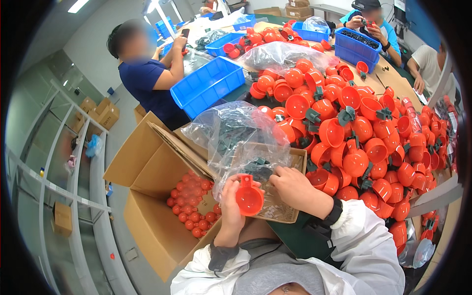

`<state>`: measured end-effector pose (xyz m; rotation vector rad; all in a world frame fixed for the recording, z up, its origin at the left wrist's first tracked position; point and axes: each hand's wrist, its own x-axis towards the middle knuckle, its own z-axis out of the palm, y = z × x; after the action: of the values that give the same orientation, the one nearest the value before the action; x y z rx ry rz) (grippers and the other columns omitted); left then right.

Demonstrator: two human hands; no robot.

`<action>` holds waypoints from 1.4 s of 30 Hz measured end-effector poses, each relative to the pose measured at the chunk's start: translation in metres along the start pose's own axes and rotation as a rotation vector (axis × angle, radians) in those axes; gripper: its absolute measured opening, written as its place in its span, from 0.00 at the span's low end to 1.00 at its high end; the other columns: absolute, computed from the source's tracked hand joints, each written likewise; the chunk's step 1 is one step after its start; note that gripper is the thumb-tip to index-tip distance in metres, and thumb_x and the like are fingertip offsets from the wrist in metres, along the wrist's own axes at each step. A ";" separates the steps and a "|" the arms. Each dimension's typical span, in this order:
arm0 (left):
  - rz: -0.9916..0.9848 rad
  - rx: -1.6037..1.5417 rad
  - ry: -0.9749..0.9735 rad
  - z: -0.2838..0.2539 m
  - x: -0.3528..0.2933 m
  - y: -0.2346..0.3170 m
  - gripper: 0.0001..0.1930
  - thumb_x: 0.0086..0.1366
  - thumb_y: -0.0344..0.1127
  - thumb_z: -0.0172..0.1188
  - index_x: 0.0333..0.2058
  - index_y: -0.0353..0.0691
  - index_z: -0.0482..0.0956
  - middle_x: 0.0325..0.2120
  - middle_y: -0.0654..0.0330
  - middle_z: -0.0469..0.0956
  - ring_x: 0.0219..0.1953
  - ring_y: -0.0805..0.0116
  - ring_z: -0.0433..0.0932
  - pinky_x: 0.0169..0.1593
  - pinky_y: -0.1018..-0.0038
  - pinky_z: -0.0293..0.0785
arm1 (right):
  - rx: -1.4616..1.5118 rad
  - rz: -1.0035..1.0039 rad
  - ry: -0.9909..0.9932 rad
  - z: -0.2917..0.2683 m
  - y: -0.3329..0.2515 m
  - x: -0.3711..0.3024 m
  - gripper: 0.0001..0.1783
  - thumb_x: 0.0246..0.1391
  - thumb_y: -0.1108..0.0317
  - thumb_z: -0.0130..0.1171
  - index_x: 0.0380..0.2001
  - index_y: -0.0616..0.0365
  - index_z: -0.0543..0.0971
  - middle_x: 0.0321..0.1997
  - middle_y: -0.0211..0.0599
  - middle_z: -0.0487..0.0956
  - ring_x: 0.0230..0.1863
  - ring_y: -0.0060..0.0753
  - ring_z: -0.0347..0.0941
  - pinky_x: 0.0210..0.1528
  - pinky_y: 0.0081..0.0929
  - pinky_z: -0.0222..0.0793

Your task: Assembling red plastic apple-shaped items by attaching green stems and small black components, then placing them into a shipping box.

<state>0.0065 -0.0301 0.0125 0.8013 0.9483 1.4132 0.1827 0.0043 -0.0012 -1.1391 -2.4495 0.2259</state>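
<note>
My left hand (229, 212) grips a small red plastic cup (250, 201) by its side, its hollow facing up and its flat tab pointing away from me. Close on the right, my right hand (299, 189) is over a shallow cardboard tray (289, 216), with thumb and fingers pinched together. Whatever those fingertips may hold is too small to make out. A clear plastic bag (231, 125) of dark green parts (256, 163) lies partly in the tray, just beyond both hands.
Red cups with dark green fittings (355, 162) heap up on the right. An open carton (142, 228) at left contains red cups (197, 216). Beyond the bag stands a blue bin (209, 83). Co-workers (145, 73) sit or stand around the table; shelving (54, 187) lines the left.
</note>
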 end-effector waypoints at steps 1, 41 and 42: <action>-0.050 0.025 -0.059 0.001 0.000 0.002 0.17 0.65 0.40 0.38 0.45 0.34 0.66 0.32 0.49 0.76 0.33 0.58 0.79 0.37 0.69 0.75 | -0.004 0.000 0.002 -0.002 0.001 0.001 0.10 0.36 0.77 0.54 0.28 0.59 0.71 0.31 0.41 0.70 0.35 0.42 0.70 0.38 0.34 0.65; -0.004 0.009 -0.360 -0.006 0.002 0.001 0.21 0.65 0.36 0.39 0.55 0.34 0.62 0.44 0.53 0.74 0.44 0.71 0.74 0.49 0.77 0.67 | 0.135 0.111 0.076 -0.003 0.009 0.067 0.11 0.46 0.69 0.56 0.29 0.67 0.76 0.29 0.51 0.76 0.35 0.52 0.73 0.37 0.40 0.70; 0.000 0.002 -0.362 -0.008 0.001 0.001 0.21 0.64 0.37 0.39 0.54 0.33 0.63 0.44 0.53 0.73 0.44 0.71 0.73 0.50 0.77 0.67 | 0.149 0.149 -0.009 -0.002 0.009 0.072 0.11 0.44 0.69 0.58 0.28 0.67 0.76 0.30 0.52 0.76 0.35 0.53 0.73 0.38 0.41 0.69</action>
<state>-0.0010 -0.0299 0.0101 1.0177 0.6693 1.2136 0.1485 0.0649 0.0196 -1.2571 -2.3134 0.4514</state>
